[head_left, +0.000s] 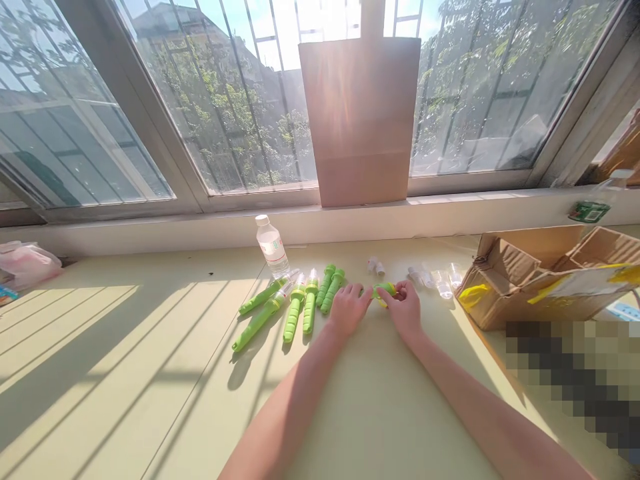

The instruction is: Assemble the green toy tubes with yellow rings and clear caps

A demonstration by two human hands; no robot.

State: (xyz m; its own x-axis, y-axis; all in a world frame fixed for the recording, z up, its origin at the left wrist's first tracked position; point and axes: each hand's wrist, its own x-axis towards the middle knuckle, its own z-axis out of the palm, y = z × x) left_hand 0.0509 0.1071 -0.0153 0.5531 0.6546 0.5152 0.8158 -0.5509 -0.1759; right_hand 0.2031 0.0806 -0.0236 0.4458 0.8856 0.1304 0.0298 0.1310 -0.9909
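My right hand (406, 311) pinches a short green plastic handle piece (384, 289), which has a bit of yellow at its underside. On its other end, the curled fingers of my left hand (349, 311) close around it, partly hiding it. Just left of my left hand lie two ribbed green handles (332, 291) without clear tops. Further left, several longer green handles (294, 313) with clear plastic tips rest on the table. Small clear caps (376, 266) lie beyond my hands, and several clear plastic cups (442, 284) stand or lie to the right.
A water bottle (273, 247) stands behind the green handles. An open cardboard box (545, 293) with yellow tape is at the right on the pale table (200, 400). A cardboard sheet (364, 127) leans on the window. A pink plastic bag (30, 267) lies far left.
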